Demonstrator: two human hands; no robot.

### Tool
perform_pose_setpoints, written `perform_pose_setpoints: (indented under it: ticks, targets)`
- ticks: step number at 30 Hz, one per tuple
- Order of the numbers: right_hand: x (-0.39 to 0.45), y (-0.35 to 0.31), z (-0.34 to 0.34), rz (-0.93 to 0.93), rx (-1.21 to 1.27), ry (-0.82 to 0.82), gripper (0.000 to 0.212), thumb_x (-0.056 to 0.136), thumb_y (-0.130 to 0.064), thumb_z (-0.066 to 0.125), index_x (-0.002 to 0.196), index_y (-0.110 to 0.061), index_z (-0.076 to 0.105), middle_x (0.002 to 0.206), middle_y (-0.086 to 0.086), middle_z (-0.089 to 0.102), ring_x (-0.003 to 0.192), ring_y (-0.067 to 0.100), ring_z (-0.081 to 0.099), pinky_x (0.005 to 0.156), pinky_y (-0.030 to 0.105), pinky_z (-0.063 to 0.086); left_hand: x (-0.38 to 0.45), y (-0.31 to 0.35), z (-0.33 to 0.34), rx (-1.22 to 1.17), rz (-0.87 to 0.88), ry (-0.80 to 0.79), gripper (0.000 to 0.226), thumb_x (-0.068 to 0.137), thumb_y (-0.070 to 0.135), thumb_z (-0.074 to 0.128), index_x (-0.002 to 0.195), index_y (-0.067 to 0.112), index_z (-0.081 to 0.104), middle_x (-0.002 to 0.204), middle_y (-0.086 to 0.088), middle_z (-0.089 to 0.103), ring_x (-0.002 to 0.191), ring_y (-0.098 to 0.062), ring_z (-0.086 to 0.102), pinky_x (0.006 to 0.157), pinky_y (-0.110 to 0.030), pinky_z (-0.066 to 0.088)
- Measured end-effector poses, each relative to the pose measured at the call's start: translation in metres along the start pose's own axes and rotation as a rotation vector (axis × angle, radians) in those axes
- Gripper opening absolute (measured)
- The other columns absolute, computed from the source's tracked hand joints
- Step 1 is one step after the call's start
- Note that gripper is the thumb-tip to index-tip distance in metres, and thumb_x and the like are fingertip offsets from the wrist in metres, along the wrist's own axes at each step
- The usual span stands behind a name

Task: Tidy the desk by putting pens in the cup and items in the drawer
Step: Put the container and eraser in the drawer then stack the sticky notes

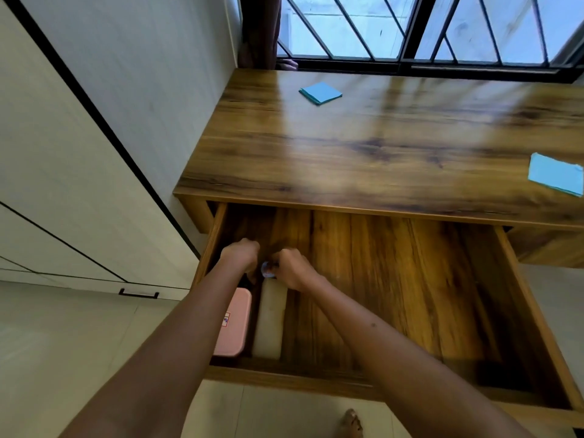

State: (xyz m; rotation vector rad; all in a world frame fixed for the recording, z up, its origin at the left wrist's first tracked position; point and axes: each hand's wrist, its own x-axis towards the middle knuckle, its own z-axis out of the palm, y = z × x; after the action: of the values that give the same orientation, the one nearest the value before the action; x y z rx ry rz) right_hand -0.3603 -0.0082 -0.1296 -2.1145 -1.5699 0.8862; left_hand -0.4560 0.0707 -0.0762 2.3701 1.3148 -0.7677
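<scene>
The wooden drawer (395, 279) stands pulled open under the desk top (363, 147). Both my hands are inside its left part. My left hand (241, 252) is curled near the left wall, its fingers over something dark that I cannot make out. My right hand (292, 267) pinches a small round bluish object (268, 269) between the two hands. Just below them lie a pink case (235, 324) and a long whitish case (269, 320), side by side against the drawer's front. Two blue sticky-note pads lie on the desk, one far (320, 92), one at the right edge (556, 178).
A white cabinet (63, 184) with a black handle stands left of the desk. A barred window (410, 30) runs behind the desk. My bare foot (353, 423) is on the pale floor below the drawer front. The drawer's right part shows bare wood.
</scene>
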Motion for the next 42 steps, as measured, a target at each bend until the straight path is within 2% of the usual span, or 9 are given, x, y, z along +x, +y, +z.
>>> perform_pose_setpoints:
  ticks: [5, 11, 13, 17, 21, 27, 30, 35, 42]
  targets:
    - [-0.009, 0.0, -0.017, 0.02, 0.061, 0.049, 0.027, 0.098, -0.02, 0.047, 0.12, -0.012, 0.062, 0.117, 0.007, 0.064, 0.103, 0.021, 0.063, 0.087, 0.038, 0.055, -0.004, 0.005, -0.017, -0.021, 0.055, 0.196, 0.018, 0.086, 0.009, 0.064, 0.104, 0.01, 0.06, 0.1, -0.009, 0.061, 0.082, -0.024, 0.063, 0.076, -0.036, 0.056]
    - [-0.039, 0.002, -0.072, -0.017, 0.109, 0.513, 0.019, 0.096, -0.019, 0.053, 0.104, -0.013, 0.069, 0.095, 0.001, 0.071, 0.083, 0.008, 0.065, 0.073, 0.021, 0.053, -0.012, 0.036, -0.04, -0.299, 0.221, 0.737, 0.018, 0.094, 0.025, 0.055, 0.096, 0.016, 0.07, 0.09, -0.001, 0.07, 0.08, -0.018, 0.066, 0.069, -0.03, 0.053]
    - [-0.046, 0.007, -0.097, -0.015, 0.1, 0.641, 0.016, 0.094, -0.02, 0.057, 0.097, -0.012, 0.07, 0.09, 0.001, 0.071, 0.079, 0.008, 0.064, 0.071, 0.023, 0.053, -0.012, 0.052, -0.052, -0.386, 0.26, 0.853, 0.018, 0.093, 0.027, 0.057, 0.092, 0.014, 0.069, 0.084, -0.001, 0.07, 0.075, -0.016, 0.065, 0.064, -0.027, 0.051]
    - [-0.05, 0.026, -0.148, 0.06, 0.075, 0.752, 0.014, 0.091, -0.021, 0.06, 0.087, -0.011, 0.069, 0.088, 0.003, 0.069, 0.079, 0.015, 0.062, 0.071, 0.026, 0.047, -0.001, 0.081, -0.078, -0.498, 0.309, 0.95, 0.016, 0.092, 0.024, 0.058, 0.09, 0.012, 0.068, 0.086, -0.003, 0.067, 0.075, -0.013, 0.061, 0.063, -0.02, 0.045]
    - [-0.041, 0.049, -0.19, 0.058, 0.094, 0.792, 0.011, 0.091, -0.019, 0.061, 0.09, -0.01, 0.069, 0.089, 0.002, 0.068, 0.079, 0.011, 0.059, 0.073, 0.021, 0.044, 0.02, 0.112, -0.106, -0.498, 0.351, 0.973, 0.017, 0.09, 0.021, 0.061, 0.094, 0.008, 0.07, 0.095, -0.007, 0.067, 0.088, -0.02, 0.06, 0.074, -0.027, 0.046]
    - [0.003, 0.079, -0.246, 0.03, 0.075, 0.735, 0.011, 0.089, -0.018, 0.062, 0.088, -0.01, 0.07, 0.091, 0.006, 0.07, 0.083, 0.021, 0.063, 0.075, 0.029, 0.046, 0.069, 0.148, -0.15, -0.568, 0.312, 0.958, 0.016, 0.089, 0.017, 0.061, 0.098, 0.007, 0.069, 0.1, -0.01, 0.067, 0.098, -0.024, 0.057, 0.079, -0.029, 0.045]
    - [0.035, 0.092, -0.271, 0.032, 0.077, 0.661, 0.019, 0.091, -0.021, 0.059, 0.103, -0.011, 0.07, 0.106, 0.005, 0.069, 0.095, 0.023, 0.063, 0.081, 0.031, 0.046, 0.097, 0.162, -0.177, -0.645, 0.257, 0.982, 0.024, 0.088, 0.016, 0.064, 0.11, 0.006, 0.066, 0.11, -0.012, 0.065, 0.108, -0.025, 0.053, 0.088, -0.032, 0.044]
    - [0.101, 0.104, -0.291, 0.027, 0.043, 0.446, 0.045, 0.093, -0.024, 0.058, 0.136, -0.013, 0.051, 0.14, 0.005, 0.05, 0.127, 0.023, 0.048, 0.103, 0.031, 0.036, 0.159, 0.166, -0.202, -0.648, 0.193, 0.911, 0.04, 0.09, 0.022, 0.061, 0.127, 0.007, 0.054, 0.127, -0.012, 0.056, 0.12, -0.027, 0.046, 0.096, -0.034, 0.041]
    - [0.196, 0.098, -0.303, -0.032, -0.064, 0.287, 0.068, 0.091, -0.024, 0.061, 0.149, -0.017, 0.028, 0.159, 0.002, 0.02, 0.141, 0.025, 0.031, 0.115, 0.04, 0.029, 0.244, 0.159, -0.237, -0.782, 0.055, 0.849, 0.05, 0.091, 0.026, 0.06, 0.136, 0.011, 0.046, 0.142, -0.012, 0.044, 0.129, -0.031, 0.036, 0.105, -0.037, 0.031]
